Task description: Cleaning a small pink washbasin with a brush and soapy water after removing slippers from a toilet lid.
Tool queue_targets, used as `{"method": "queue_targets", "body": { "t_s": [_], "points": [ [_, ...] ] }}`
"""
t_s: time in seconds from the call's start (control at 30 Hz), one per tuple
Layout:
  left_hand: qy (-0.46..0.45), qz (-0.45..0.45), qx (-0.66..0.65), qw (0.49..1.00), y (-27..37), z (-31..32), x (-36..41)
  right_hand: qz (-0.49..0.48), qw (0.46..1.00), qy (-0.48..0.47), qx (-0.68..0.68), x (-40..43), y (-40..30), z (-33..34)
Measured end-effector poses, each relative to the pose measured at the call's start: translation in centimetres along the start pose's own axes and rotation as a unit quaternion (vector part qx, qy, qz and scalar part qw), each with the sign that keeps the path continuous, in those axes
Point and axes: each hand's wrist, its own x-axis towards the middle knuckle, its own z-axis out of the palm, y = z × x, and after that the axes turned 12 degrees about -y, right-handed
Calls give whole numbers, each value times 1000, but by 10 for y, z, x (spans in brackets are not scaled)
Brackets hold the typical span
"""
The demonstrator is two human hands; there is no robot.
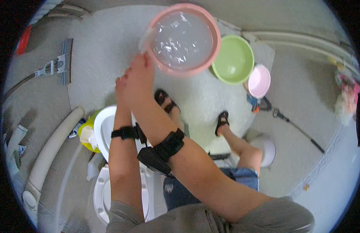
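Observation:
My right hand is beside the left rim of a pink basin filled with cloudy water that glints. From its fingers a pale, blurred item extends along the outside of the rim; its kind cannot be told. Close against the right hand, on its left, is my left hand, fingers bent, blurred by motion; whether it holds anything is unclear. Both wrists wear black straps, the right with a black box. To the right of the pink basin stand a green basin and a smaller light pink one.
A white toilet with raised seat is below left, near a yellow bin and a thick white pipe. A squeegee-type mop lies left. At right are a long-handled tool and a white round container.

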Motion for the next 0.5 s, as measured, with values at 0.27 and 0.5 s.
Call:
{"method": "queue_targets", "body": {
  "t_s": [0.27,0.5],
  "points": [
    [34,-30,-55,997,34,49,28,-12,974,154,168,80,-22,-105],
    [10,-30,-58,998,28,120,45,-23,977,141,160,125,-2,-229]
  ]
}}
